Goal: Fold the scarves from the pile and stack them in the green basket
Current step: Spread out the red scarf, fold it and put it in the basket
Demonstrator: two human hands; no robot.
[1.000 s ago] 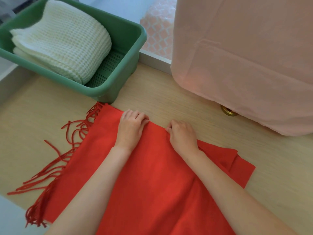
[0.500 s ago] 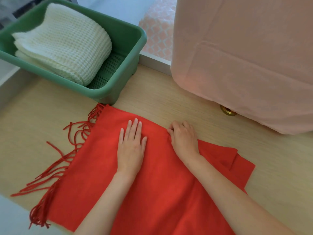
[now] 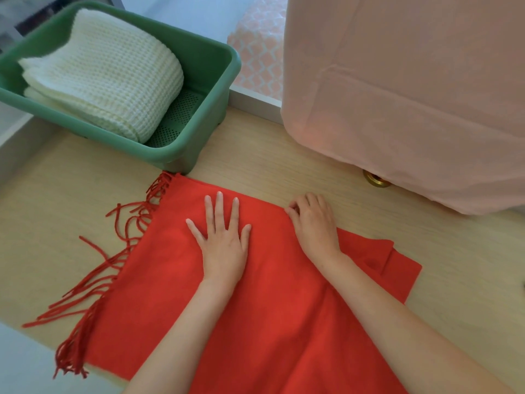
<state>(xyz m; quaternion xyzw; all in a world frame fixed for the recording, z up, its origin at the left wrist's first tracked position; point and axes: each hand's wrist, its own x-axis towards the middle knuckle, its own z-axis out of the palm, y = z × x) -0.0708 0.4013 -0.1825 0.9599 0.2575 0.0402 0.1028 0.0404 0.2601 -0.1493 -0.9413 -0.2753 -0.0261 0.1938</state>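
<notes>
On the tabletop [image 3: 56,209], red scarf [image 3: 284,322] runs left-right, fringe [image 3: 113,265] pointing left.

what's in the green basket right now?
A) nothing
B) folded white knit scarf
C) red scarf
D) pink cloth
B: a folded white knit scarf lies in the green basket; the red scarf lies spread on the table.
</notes>
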